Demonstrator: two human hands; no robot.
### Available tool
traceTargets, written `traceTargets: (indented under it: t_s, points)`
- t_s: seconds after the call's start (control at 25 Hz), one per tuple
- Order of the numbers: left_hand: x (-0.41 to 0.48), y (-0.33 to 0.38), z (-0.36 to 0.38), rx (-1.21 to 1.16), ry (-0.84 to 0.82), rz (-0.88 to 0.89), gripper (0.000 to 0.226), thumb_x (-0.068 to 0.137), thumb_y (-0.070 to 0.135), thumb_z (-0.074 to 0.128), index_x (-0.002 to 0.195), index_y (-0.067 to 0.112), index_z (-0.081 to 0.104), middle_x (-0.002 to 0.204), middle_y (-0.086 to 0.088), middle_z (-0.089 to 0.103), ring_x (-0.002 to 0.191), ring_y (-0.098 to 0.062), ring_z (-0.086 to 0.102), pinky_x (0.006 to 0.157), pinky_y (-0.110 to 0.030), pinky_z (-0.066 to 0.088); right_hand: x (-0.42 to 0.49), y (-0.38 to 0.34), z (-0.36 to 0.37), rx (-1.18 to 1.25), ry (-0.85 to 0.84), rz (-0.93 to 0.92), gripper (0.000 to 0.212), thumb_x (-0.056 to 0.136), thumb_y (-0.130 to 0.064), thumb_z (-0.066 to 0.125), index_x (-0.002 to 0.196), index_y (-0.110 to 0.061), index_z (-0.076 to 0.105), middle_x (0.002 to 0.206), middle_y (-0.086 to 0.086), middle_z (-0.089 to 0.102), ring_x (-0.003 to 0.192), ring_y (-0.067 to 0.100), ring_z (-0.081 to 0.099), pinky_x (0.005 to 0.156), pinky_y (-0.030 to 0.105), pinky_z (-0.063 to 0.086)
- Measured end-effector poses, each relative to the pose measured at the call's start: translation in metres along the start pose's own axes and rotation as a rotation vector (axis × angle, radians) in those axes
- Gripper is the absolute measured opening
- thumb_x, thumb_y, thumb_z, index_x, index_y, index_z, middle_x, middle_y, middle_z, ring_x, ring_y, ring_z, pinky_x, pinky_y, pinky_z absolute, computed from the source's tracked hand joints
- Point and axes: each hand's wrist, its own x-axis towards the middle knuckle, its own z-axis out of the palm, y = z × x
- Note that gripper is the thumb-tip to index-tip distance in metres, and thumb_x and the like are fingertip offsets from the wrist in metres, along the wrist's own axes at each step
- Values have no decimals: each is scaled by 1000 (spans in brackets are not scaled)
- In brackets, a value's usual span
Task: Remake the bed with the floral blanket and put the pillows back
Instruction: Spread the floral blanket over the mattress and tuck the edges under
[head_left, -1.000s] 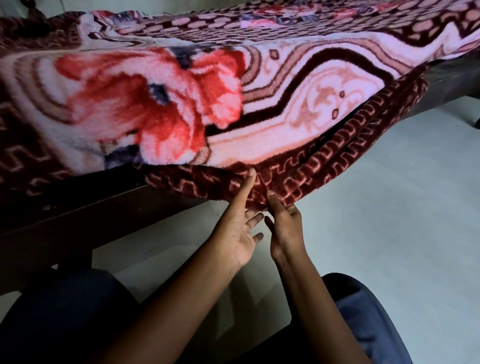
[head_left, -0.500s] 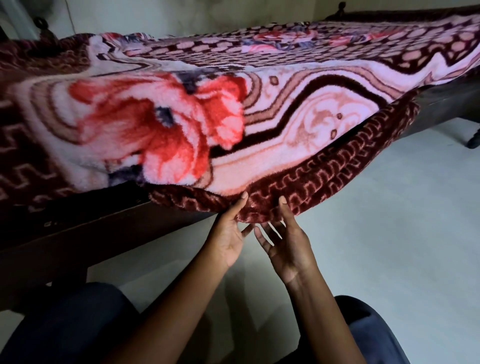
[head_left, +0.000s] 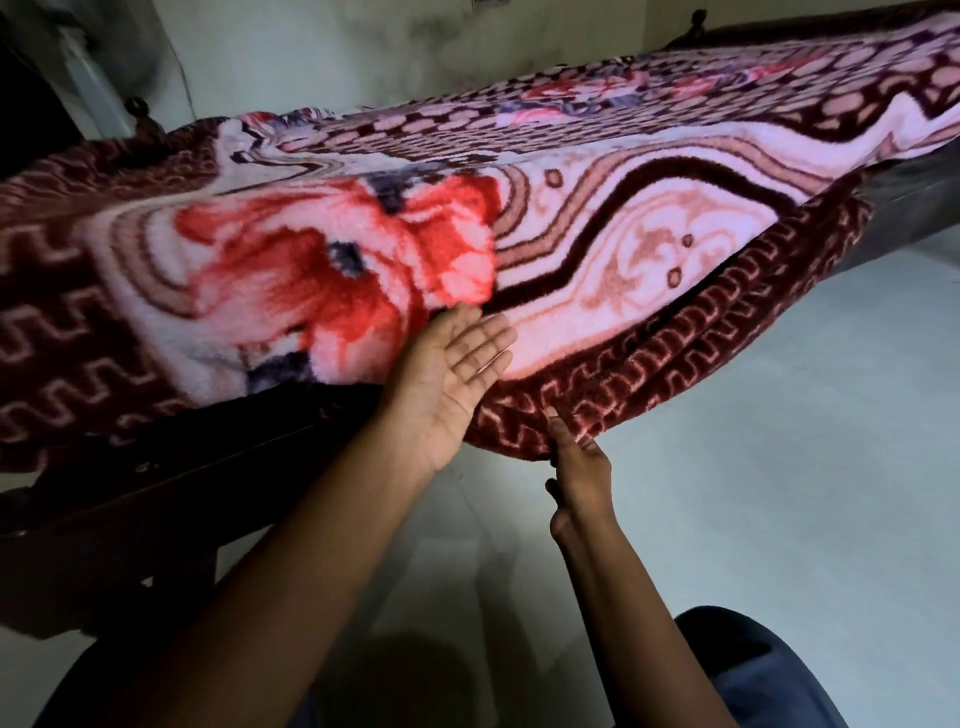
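Note:
The floral blanket (head_left: 597, 218), maroon and pink with a big red flower, covers the bed and hangs over its near side. My left hand (head_left: 447, 379) lies flat, palm up, fingers straight against the blanket just right of the red flower. My right hand (head_left: 576, 462) is lower, at the hanging maroon hem; its thumb touches the hem from below and its fingers are hidden behind the hand. No pillows are in view.
The dark wooden bed frame (head_left: 171, 488) runs under the blanket from the left to the far right. Pale floor (head_left: 779, 441) stretches to the right of the bed. My knees in dark trousers (head_left: 758, 675) show at the bottom.
My left hand has risen from the hem up onto the blanket's face beside the flower. My right hand stays at the hem. The view has tilted up, showing more of the bed top.

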Motion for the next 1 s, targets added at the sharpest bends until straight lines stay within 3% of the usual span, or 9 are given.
traceTargets:
  t_s: [0.12,0.24,0.28,0.36,0.52,0.64,0.76,0.84,1.0]
  points:
    - [9,-13,0,-240,84,-53,42,97,31,39,127,2,46,130,-13,52,122,-21,50,104,-35,35,-5,-2,-1,-27,53,-10,25,84,-34,67,68,-19,54,65,-6,52,57,8,44,60,25,38]
    - [20,-16,5,-498,98,-35,34,93,41,37,94,9,46,89,-10,46,79,-16,47,94,-33,32,-3,-5,-4,7,44,-17,45,81,-32,71,55,-20,36,51,-2,38,39,8,26,38,20,24]
    - [23,-17,8,-581,125,-32,36,92,45,36,87,9,44,83,-9,40,77,-17,44,95,-34,29,-3,-6,-6,24,27,-14,43,81,-31,71,55,-19,38,51,-1,42,36,7,24,36,19,22]
    - [31,-17,13,-699,159,1,42,91,48,32,95,7,43,89,-12,38,103,-21,47,109,-38,23,-5,-12,-7,55,-36,-12,30,84,-27,68,62,-17,51,59,2,62,34,5,30,35,16,26]
    - [48,-15,10,-780,116,55,55,91,47,27,122,4,39,121,-19,43,123,-26,39,117,-45,16,-2,-20,-10,327,-300,126,19,95,-17,49,88,-7,63,84,5,74,67,7,69,51,13,53]
    - [54,-14,1,-767,99,42,60,93,39,26,137,-1,34,145,-17,37,135,-29,35,111,-49,24,-1,-27,-15,589,-518,201,33,85,-13,42,66,-5,68,106,17,69,92,20,70,77,27,56]
    - [53,-9,-5,-732,62,3,52,94,28,28,137,-1,36,144,-16,39,133,-31,40,109,-50,28,-3,-25,-12,695,-680,179,13,66,-15,71,58,-11,61,125,25,58,115,27,59,96,42,47]
    - [50,1,-6,-700,14,-16,51,93,24,30,138,0,35,145,-16,39,133,-32,40,109,-51,28,2,-25,-7,713,-716,162,36,49,-18,86,70,-9,59,128,26,55,118,28,57,98,46,45]
    - [53,21,-7,-652,-73,-30,54,84,17,38,135,-2,38,145,-17,40,132,-34,39,104,-53,30,12,-42,0,686,-710,110,105,40,-31,92,125,10,45,126,25,57,110,27,63,90,43,52]
